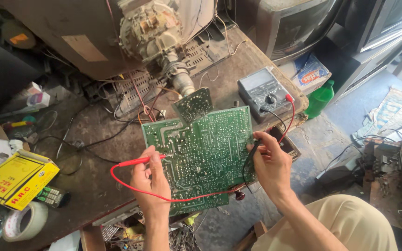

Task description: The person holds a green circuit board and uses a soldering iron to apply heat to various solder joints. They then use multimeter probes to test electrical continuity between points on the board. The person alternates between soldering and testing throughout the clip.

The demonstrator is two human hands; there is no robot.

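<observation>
A large green circuit board (205, 148) lies solder side up at the workbench's front edge. My left hand (150, 179) holds a red test probe (138, 161) whose tip touches the board's left part. The black test probe (253, 151) is in my right hand (271, 162), at the board's right edge. Red and black leads run from the probes to a grey analogue multimeter (264, 91) behind the board. A smaller green board (193, 104) stands up behind the big one, on the neck of an opened tube television (150, 32).
A yellow box (17, 179), a tape roll (24, 222) and a remote (52, 196) lie at the bench's left. Loose wires cross the bench. Another television (298, 23) stands at the back right, a green bottle (319, 98) beside it. Electronic scrap (387, 162) covers the floor on the right.
</observation>
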